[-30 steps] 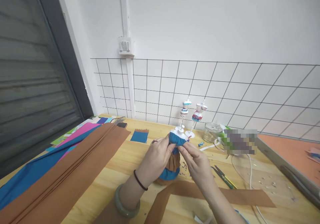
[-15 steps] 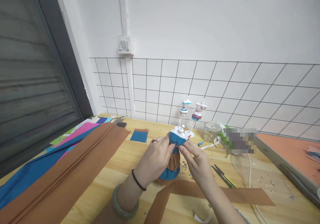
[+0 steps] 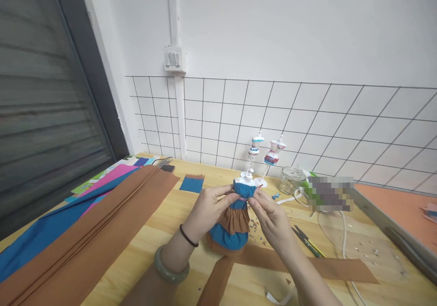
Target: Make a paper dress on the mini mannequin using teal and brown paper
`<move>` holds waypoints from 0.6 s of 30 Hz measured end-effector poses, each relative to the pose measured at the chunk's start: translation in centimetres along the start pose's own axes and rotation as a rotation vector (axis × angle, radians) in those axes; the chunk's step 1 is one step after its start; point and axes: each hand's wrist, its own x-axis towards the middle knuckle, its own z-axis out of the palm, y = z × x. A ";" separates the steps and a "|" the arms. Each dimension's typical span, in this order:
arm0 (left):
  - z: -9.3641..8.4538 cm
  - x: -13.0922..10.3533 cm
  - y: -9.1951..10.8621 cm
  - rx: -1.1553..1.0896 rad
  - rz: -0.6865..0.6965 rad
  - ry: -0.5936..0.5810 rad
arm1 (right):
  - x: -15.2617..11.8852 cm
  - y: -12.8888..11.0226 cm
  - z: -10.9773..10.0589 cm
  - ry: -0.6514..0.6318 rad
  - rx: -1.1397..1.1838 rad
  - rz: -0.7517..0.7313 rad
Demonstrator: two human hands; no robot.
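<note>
A miniature dress form stands on the table, its white top (image 3: pixel 246 177) showing above a small blue and brown dress (image 3: pixel 235 221). The dress has a gathered blue bodice, a brown ruffle at the waist and a blue skirt with a brown hem. My left hand (image 3: pixel 208 210) pinches the left side of the bodice between thumb and fingers. On the other side, my right hand (image 3: pixel 271 212) pinches the bodice's right edge, its fingertips close to the left thumb. A long brown fabric strip (image 3: pixel 337 269) lies in front of the dress, passing under my right forearm.
Two small painted dress forms (image 3: pixel 274 153) stand behind, near a wire grid and a glass jar (image 3: pixel 292 181). Scissors (image 3: pixel 309 242) and a white cable (image 3: pixel 344 233) lie right. Left are brown fabric (image 3: pixel 112 224) and a blue swatch (image 3: pixel 192 184). Fabric scraps are scattered mid-table.
My hands have shifted slightly on the bodice and drawn a little apart. More of the waist, brown ruffle and blue skirt now shows. The whole view has moved slightly.
</note>
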 end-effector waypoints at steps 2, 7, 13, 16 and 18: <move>-0.2 0.1 -0.1 -0.050 -0.016 -0.013 | 0.0 0.0 0.0 -0.012 0.011 0.015; -0.7 0.3 -0.1 -0.033 -0.049 0.003 | 0.2 0.1 -0.7 -0.055 0.052 0.083; -0.7 0.3 -0.1 -0.008 -0.033 0.006 | 0.1 -0.3 -0.9 -0.084 0.148 0.180; -0.5 0.1 0.1 0.022 -0.018 -0.024 | 0.0 -0.7 -0.6 -0.100 0.200 0.174; -0.3 0.0 0.2 0.029 -0.014 -0.044 | 0.0 -0.8 -0.3 -0.087 0.216 0.177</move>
